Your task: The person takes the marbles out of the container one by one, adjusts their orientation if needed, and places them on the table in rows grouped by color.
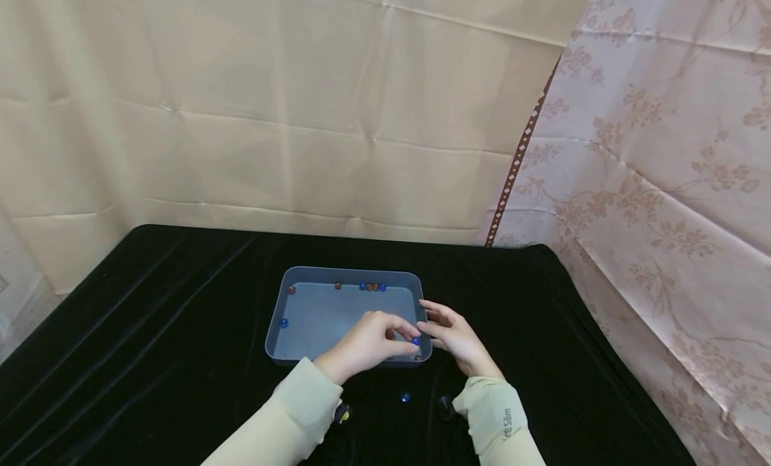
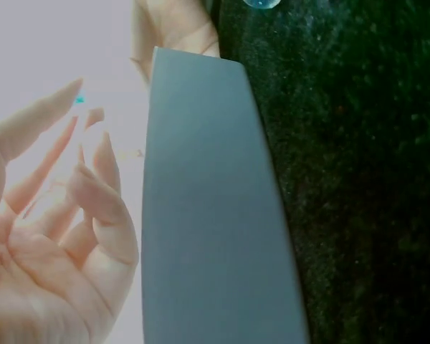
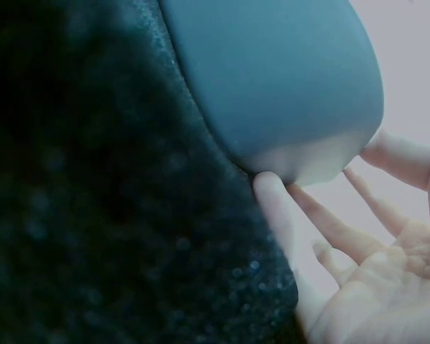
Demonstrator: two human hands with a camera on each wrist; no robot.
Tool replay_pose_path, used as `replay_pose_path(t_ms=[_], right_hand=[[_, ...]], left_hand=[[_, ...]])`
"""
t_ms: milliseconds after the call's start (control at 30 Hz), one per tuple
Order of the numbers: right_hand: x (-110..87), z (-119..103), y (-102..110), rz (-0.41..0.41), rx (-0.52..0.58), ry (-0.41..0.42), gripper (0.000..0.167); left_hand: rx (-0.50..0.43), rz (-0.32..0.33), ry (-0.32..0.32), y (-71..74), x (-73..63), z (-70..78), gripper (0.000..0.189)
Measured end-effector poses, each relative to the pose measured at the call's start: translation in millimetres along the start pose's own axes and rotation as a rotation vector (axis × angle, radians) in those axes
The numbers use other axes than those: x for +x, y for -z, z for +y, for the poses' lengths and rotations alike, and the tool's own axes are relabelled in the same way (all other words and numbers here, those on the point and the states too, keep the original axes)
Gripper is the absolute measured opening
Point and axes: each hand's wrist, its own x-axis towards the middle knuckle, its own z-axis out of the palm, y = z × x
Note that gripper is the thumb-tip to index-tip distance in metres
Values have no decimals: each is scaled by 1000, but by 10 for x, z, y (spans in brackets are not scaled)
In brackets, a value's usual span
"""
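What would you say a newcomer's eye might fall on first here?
Probably the blue-gray tray on the black cloth, with marbles along its edges. Over its near right corner, the left hand seems to pinch a blue marble. Another lies on the cloth, outside its near side.

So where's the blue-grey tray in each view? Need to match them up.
Head: tray in the lower middle, slightly left of centre.
Left wrist: tray wall in the centre, running down to the bottom edge.
Right wrist: tray end at the top, right of centre.
Shared landmark: black cloth beside the tray.
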Motion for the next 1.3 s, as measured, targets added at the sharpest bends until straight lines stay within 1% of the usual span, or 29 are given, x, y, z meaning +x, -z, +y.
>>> replay_pose_path(t_ms=[167,400,600,900,1067,1300], right_hand=[[-7,-10,-7,1,1,-1,50],[-16,-12,-1,-8,7,1,50],[-16,-15,-10,-1,18,-11,51],[-14,-11,-18,15,20,-7,50],[-9,-13,-18,17,19,-8,51],[-5,-25,-28,28,10,-17,51]], left_hand=[[-11,-7,-18,21,-73,34,24],[-7,-13,-34,28,-147,30,22],[-36,-29,-34,38,-224,47,20],[-27,-39,-49,21,-337,93,17],[-27,-51,-35,41,-390,77,17],[-60,-87,-12,77,-471,6,18]])
